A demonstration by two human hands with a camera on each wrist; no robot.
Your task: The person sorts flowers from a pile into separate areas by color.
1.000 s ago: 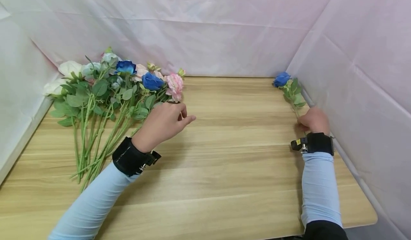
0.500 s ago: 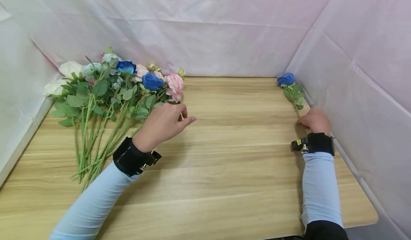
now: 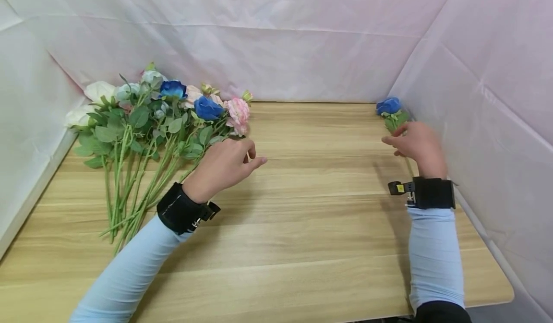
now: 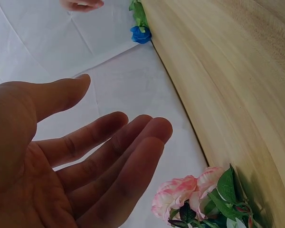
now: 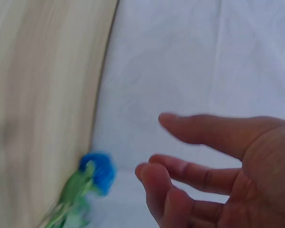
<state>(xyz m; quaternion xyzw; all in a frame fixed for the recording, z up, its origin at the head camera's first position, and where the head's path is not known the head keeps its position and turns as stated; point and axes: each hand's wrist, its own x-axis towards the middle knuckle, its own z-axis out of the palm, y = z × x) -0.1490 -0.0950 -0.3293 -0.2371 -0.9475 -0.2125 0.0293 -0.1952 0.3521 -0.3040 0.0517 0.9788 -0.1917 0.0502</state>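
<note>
Wooden tabletop (image 3: 302, 217), white sheeting (image 3: 281, 40) hung along far, left and right edges. No readable writing or brand anywhere; only a small yellow tag on right wrist strap (image 3: 432, 192), too small to read.

Bunch of artificial flowers (image 3: 147, 131) at far-left corner: white, pale, blue and pink heads toward far edge, green stems fanned toward near-left edge. Pink bloom (image 3: 238, 114) at bunch's right side, also seen in left wrist view (image 4: 180, 199).

Single blue rose (image 3: 389, 106) at far-right corner, against right-edge sheeting, leaves just below head; stem mostly hidden behind right hand. Blurred in right wrist view (image 5: 99, 172).

Left hand (image 3: 224, 165) just beside pink bloom, hovering over tabletop, fingers loosely extended and slightly spread, palm empty, gripping nothing. Black strap (image 3: 181, 209) on left wrist.

Right hand (image 3: 414, 143) at right edge, just near side of blue rose, fingers relaxed and apart, holding nothing. Contact with rose leaves: cannot tell.
</note>
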